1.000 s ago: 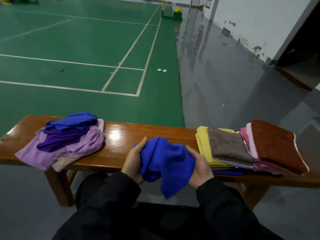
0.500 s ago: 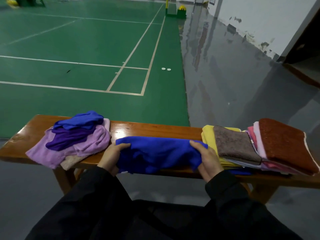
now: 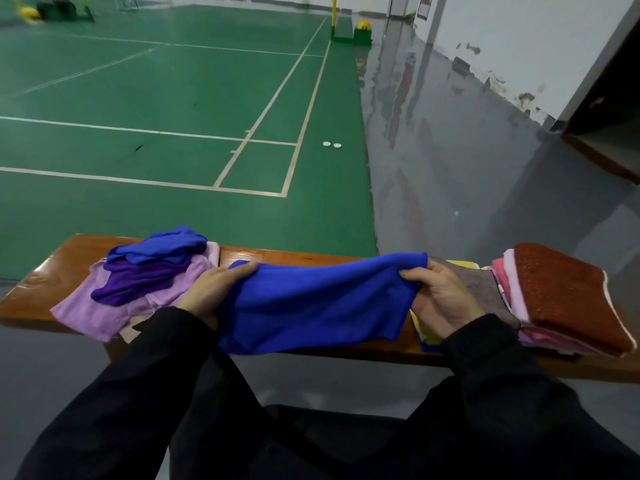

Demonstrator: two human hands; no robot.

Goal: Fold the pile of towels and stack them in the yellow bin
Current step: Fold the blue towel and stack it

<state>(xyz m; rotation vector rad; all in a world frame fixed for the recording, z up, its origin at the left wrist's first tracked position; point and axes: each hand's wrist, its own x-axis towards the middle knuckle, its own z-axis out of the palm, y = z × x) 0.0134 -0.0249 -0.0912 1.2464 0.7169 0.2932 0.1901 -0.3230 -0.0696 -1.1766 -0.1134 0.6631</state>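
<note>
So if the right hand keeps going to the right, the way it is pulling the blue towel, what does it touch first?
Most likely the brown-grey folded towel just beside the right hand, on the yellow stack. The hand may be above it; depth is unclear.

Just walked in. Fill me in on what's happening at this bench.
A person in black sleeves is folding towels at a wooden bench. The left hand and right hand each grip an end of a blue towel, stretched out between them. An unfolded pile of purple and blue towels waits on the left; folded stacks sit on the right. No yellow bin is in view.
</note>
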